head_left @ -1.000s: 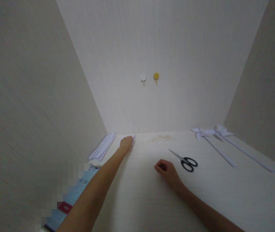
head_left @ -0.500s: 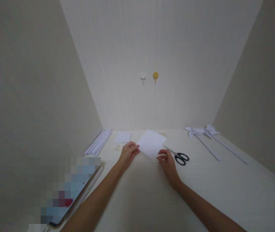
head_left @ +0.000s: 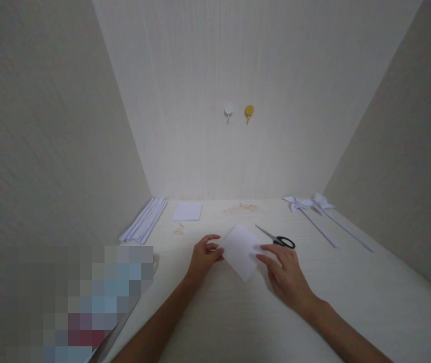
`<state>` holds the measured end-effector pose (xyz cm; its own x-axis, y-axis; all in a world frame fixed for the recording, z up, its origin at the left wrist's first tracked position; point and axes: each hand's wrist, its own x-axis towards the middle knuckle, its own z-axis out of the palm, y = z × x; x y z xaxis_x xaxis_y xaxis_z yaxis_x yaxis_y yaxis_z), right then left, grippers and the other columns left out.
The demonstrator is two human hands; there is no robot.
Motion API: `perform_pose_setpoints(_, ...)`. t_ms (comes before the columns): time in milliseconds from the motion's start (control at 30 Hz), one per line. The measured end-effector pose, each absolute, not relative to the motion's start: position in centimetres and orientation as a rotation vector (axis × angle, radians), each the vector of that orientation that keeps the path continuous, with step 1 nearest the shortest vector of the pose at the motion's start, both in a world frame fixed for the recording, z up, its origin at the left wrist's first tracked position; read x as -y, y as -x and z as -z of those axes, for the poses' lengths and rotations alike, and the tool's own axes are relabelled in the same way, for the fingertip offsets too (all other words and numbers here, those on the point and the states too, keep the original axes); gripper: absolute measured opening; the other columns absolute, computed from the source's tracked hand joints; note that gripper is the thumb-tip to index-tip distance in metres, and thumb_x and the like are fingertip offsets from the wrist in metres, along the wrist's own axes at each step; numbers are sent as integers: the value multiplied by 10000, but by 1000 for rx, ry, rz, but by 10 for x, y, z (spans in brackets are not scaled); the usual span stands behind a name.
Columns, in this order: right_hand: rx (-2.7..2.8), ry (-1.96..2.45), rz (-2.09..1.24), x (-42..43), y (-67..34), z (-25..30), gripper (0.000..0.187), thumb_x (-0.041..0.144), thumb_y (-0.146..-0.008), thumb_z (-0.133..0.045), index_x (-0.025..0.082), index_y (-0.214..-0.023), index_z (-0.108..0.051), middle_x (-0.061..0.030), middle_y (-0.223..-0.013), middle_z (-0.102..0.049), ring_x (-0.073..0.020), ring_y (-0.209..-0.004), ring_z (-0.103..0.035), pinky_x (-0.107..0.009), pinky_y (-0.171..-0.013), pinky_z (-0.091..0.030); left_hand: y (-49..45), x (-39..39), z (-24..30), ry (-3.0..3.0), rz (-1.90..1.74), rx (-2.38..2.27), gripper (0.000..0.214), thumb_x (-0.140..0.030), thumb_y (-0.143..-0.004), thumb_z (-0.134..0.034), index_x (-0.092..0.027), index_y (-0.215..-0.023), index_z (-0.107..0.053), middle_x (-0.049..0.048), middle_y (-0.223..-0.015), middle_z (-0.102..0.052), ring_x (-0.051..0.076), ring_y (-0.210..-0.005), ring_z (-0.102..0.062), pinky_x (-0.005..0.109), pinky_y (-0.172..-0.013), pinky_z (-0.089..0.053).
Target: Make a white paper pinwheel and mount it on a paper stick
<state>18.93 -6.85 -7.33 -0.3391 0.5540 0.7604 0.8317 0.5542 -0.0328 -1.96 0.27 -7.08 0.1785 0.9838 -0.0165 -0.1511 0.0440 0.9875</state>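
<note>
A small white square sheet of paper (head_left: 240, 252) is held cornerwise just above the tabletop, between my two hands. My left hand (head_left: 204, 257) pinches its left corner with thumb and fingers, the index finger raised a little. At the right corner, my right hand (head_left: 285, 275) has thumb and index fingertips on the paper, with a small gap showing between them. Black-handled scissors (head_left: 276, 239) lie just beyond my right hand, blades pointing to the back left; one handle loop is partly hidden by that hand.
Rolled white paper sticks (head_left: 143, 220) lie at the back left, beside a stack of white paper squares (head_left: 187, 211) and some small pale bits (head_left: 179, 229). Two paper pinwheels on sticks (head_left: 319, 204) rest at the back right. A blurred-out device (head_left: 113, 297) stands at left. Two hooks (head_left: 249, 111) are on the wall.
The sheet has come nearer to me and turned, its lower corner now pointing toward me. My right hand has moved to its right corner. The camera view has shifted slightly.
</note>
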Motion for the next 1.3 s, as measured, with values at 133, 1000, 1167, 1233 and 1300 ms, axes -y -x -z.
perform_pose_setpoints(133,2221,1084,488,76,-178,77,285,91,-782,-439,203,-1028,-529,-101,-1050,-570,-205,-987,-492,-408,-812,-356,18,1,70,-1153,-1091,-946,537,-280,-477,-731,-150,-944,-498,-30,-678,-567,100,-555,-588,243,-558,-501)
perform_pose_setpoints(1000,2665,716,-202,82,-189,68,300,206,-870,-366,240,-1073,-585,-23,-1006,-654,-153,-994,-560,-312,-842,-444,9,9,79,-1610,-920,-1064,493,-132,-559,-640,-153,-1041,-539,-21,-642,-563,87,-572,-546,215,-581,-467)
perform_pose_setpoints(1167,2679,705,-469,83,-191,56,284,149,-831,-416,183,-1044,-601,-35,-1003,-655,-144,-1022,-540,-285,-893,-409,10,13,79,-1826,-884,-1060,542,-96,-585,-608,-185,-1109,-504,80,-967,-618,157,-802,-589,253,-630,-499)
perform_pose_setpoints(1233,2653,735,-545,84,-193,51,285,146,-825,-424,198,-1041,-602,-30,-1007,-653,-140,-1031,-533,-284,-906,-396,11,14,77,-1996,-872,-1035,517,-88,-587,-612,-185,-1088,-527,102,-1121,-563,197,-989,-538,316,-787,-475)
perform_pose_setpoints(1300,2642,750,-607,84,-197,47,283,150,-828,-422,214,-1031,-607,-32,-1023,-646,-139,-1040,-528,-287,-920,-381,12,17,76,-2168,-849,-979,436,-102,-619,-604,-177,-1046,-558,101,-1203,-511,204,-1105,-465,361,-935,-379)
